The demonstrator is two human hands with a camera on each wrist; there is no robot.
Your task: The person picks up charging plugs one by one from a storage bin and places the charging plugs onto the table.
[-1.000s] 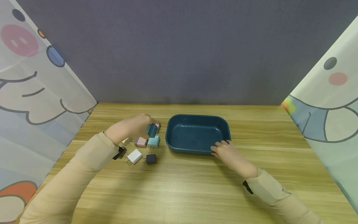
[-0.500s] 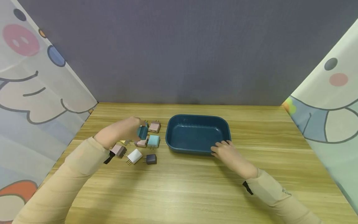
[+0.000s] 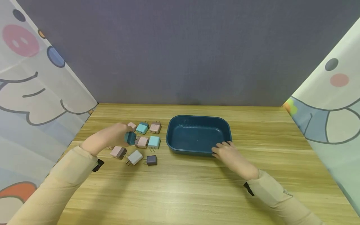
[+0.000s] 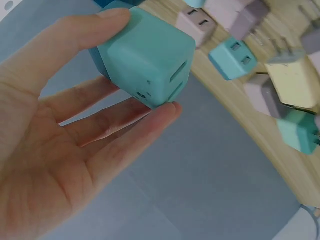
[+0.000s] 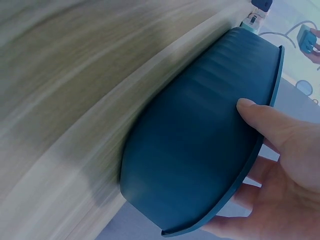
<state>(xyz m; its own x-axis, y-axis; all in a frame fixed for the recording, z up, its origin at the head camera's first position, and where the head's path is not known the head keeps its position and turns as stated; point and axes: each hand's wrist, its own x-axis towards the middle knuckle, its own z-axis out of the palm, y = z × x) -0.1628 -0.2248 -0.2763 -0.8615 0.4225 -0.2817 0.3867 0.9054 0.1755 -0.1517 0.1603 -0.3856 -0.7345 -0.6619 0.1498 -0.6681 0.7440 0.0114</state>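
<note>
My left hand (image 3: 108,139) pinches a teal plug-in charger (image 3: 130,138) between thumb and fingers, above the left group of chargers. In the left wrist view, two port slots show on one end of this teal charger (image 4: 150,55). On the table beneath and beside it lie a pink-and-brown charger (image 3: 118,152), a white charger (image 3: 135,157) and another pink charger (image 3: 142,142). My right hand (image 3: 232,158) grips the near right corner of a dark blue rectangular bin (image 3: 197,152). The right wrist view shows the thumb on the bin's outer wall (image 5: 195,135) and the fingers over its rim.
More chargers lie left of the bin: a light blue one (image 3: 154,142), a dark one (image 3: 152,160), a pink one (image 3: 155,127) and a blue one (image 3: 142,127). A grey panel (image 3: 185,56) rises behind the wooden table (image 3: 180,193). Cartoon-printed sheets (image 3: 329,112) flank both sides.
My left hand has moved left and slightly nearer with the teal charger, uncovering chargers at the back of the group. The right hand and the bin have stayed in place.
</note>
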